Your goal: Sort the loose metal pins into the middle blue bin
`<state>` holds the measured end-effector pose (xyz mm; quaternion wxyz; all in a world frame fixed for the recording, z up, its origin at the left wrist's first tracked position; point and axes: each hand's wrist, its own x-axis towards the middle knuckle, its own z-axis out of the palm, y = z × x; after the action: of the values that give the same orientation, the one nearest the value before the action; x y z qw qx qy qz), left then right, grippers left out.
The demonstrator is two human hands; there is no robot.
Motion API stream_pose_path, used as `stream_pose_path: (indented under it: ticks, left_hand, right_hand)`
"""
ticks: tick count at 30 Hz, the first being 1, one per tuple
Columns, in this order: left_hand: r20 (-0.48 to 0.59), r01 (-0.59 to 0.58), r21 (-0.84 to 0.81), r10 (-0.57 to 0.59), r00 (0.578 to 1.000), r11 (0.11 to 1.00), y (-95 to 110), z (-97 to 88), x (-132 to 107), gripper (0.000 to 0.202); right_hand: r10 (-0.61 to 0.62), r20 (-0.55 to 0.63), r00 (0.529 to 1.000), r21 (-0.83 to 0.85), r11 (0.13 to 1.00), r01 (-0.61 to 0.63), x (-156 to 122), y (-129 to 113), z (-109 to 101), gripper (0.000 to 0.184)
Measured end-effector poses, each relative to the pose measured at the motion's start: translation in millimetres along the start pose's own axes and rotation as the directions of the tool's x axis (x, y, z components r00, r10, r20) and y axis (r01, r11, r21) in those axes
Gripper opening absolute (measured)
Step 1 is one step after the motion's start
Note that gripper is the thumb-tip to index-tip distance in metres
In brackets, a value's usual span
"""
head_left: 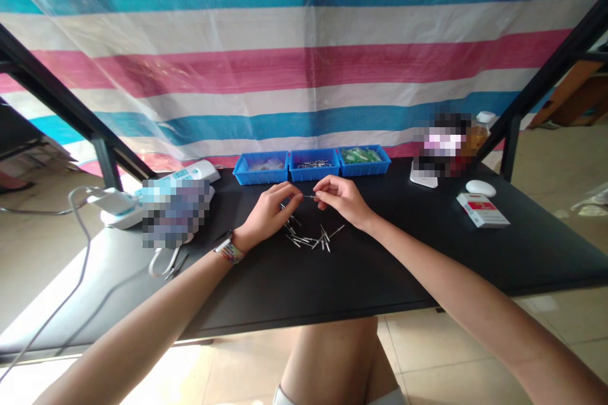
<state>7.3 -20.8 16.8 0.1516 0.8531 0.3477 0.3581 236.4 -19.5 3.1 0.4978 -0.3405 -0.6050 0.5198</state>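
Between my two hands, a thin metal blind rivet [308, 196] lies level just above the black table [266, 291]. My left hand [270, 212] pinches one end with thumb and fingertips. On the other end, my right hand [342, 200] grips it the same way. Several more silver rivets [325, 239] are scattered on the table below my hands, a few partly hidden behind my left fingers. Behind my hands stand three blue bins in a row: the left bin [241, 176] has clear plastic pieces, the middle bin [297, 174] rivets, the right bin [350, 169] green packets.
At the left are a power strip [204, 171], a plugged-in charger [114, 201] with its cable and a blurred item [175, 212]. On the right lie a small box [483, 210], a white oval object [481, 188] and a bottle [483, 130]. Striped sheeting [304, 69] hangs behind.
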Motion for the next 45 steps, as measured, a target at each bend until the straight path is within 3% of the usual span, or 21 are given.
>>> stream_pose_path:
  ticks: [11,20,23,27,32,34,36,37,40,42,43,45]
  left_hand:
    - [-0.001,0.016,-0.001,-0.016,1.000,1.000,0.7,0.7,0.5,0.039]
    - [0.046,0.011,-0.005,-0.010,0.999,1.000,0.3,-3.2,-1.3,0.043]
    - [0.049,0.014,-0.004,-0.013,0.999,1.000,0.7,-4.0,-0.5,0.043]
    - [0.043,0.011,-0.006,-0.011,0.999,1.000,0.4,-4.7,0.2,0.042]
    - [0.034,0.016,-0.001,-0.016,0.999,1.000,0.3,-5.6,-0.8,0.043]
    - [0.034,0.019,-0.001,-0.019,0.999,1.000,1.2,-5.9,-0.8,0.044]
    - [0.035,0.018,0.004,-0.018,0.999,1.000,2.0,-5.7,-0.7,0.044]
    - [0.035,0.016,0.007,-0.016,0.999,1.000,2.2,-5.4,-0.7,0.044]
    - [0.041,0.006,0.013,-0.007,0.999,1.000,1.9,-4.1,-1.1,0.043]
    - [0.047,0.002,0.013,-0.003,0.999,1.000,1.5,-3.6,-1.5,0.043]
    - [0.049,0.001,0.012,-0.001,0.999,1.000,1.4,-3.7,-1.6,0.043]
    - [0.048,0.000,0.011,0.000,0.999,1.000,1.7,-4.5,-1.6,0.042]
  right_hand:
    - [-0.071,-0.026,0.997,-0.026,0.997,0.071,-0.2,1.4,1.5,0.027]
    - [0.004,0.005,1.000,-0.072,0.997,-0.003,4.5,3.9,-5.7,0.030]
    - [0.022,-0.115,0.993,-0.038,0.999,-0.027,18.9,2.4,-7.8,0.037]
    - [0.101,-0.351,0.931,0.018,0.995,-0.101,37.4,-1.9,-13.7,0.051]
    - [0.085,-0.327,0.941,-0.186,0.971,-0.152,30.1,2.4,-34.7,0.055]
    - [0.118,-0.257,0.959,-0.282,0.940,-0.192,23.3,0.9,-45.5,0.049]
    - [0.239,-0.065,0.969,-0.359,0.900,-0.246,18.2,-6.6,-55.4,0.041]
    - [0.308,0.063,0.949,-0.411,0.875,-0.257,16.2,-12.2,-59.5,0.037]
    - [0.474,0.401,0.784,-0.556,0.806,-0.203,11.6,-31.6,-65.7,0.032]
    - [0.540,0.497,0.679,-0.635,0.760,-0.139,8.4,-41.7,-64.4,0.035]
    - [0.560,0.505,0.657,-0.670,0.734,-0.110,6.7,-45.0,-62.4,0.036]
    - [0.571,0.480,0.665,-0.722,0.688,-0.070,4.2,-48.5,-58.0,0.033]
